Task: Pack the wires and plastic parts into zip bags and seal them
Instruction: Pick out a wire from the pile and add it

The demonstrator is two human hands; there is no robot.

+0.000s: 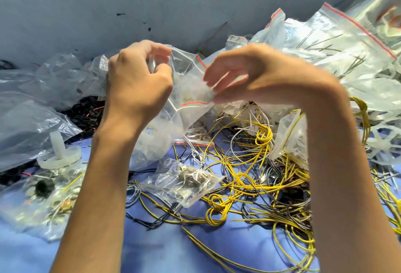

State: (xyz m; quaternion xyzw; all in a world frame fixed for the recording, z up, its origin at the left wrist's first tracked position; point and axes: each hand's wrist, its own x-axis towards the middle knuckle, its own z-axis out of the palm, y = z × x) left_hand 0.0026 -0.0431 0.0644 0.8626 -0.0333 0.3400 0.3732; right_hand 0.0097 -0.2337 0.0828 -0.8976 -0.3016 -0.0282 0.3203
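Blue tabletop (173, 251) strewn with plastic, and above it the left hand (138, 82) pinches one lip of a clear zip bag (184, 116) while the blurred right hand (249, 77) grips the opposite lip, likely spreading its mouth for the yellow wires (249, 177) tangled below the right wrist.

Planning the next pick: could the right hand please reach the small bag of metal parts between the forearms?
Probably, once freed: the small bag lies uncovered, but the right hand is pinching the zip bag.
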